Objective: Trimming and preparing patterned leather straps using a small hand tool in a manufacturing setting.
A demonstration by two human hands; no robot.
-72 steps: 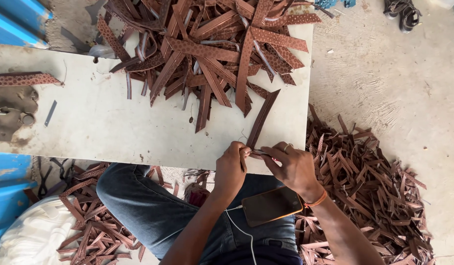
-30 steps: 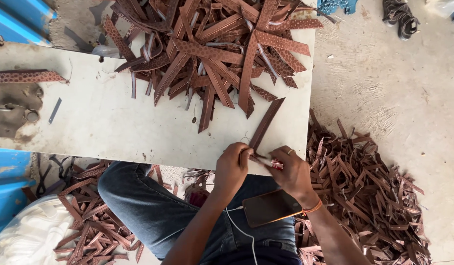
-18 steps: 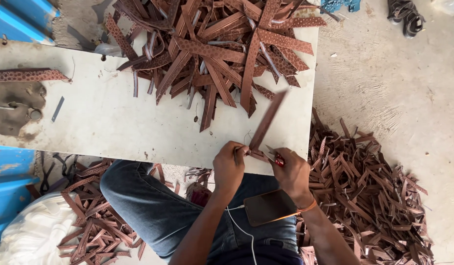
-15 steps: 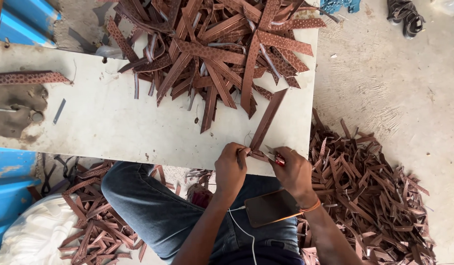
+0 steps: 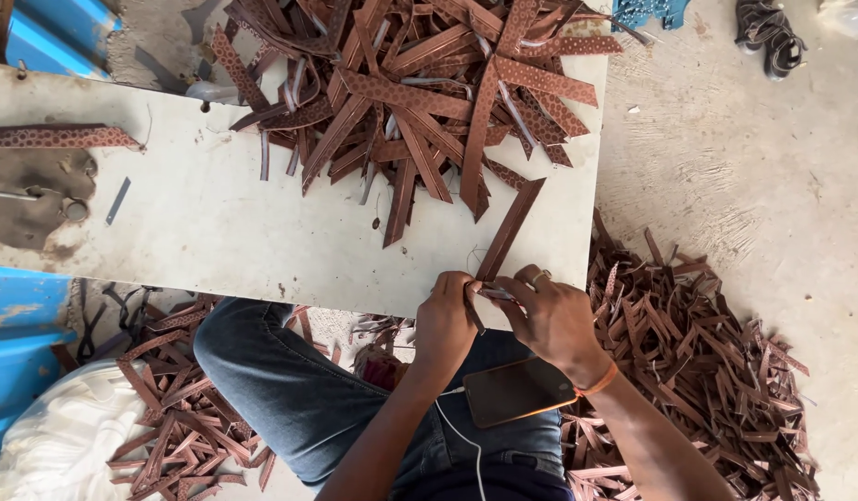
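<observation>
We pinch the near end of a brown strip point(image 5: 511, 227) between left hand point(image 5: 445, 325) and right hand point(image 5: 551, 320) at the board point(image 5: 216, 232) edge; it looks light, thin, bendable, best held by its ends.

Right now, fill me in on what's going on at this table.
A seated person holds the near end of one long brown leather strip at the edge of a white board, left hand and right hand pinched together on it. A heap of similar perforated strips lies on the board's far side, and more strips are piled on the floor to the right. A phone rests on the lap.
</observation>
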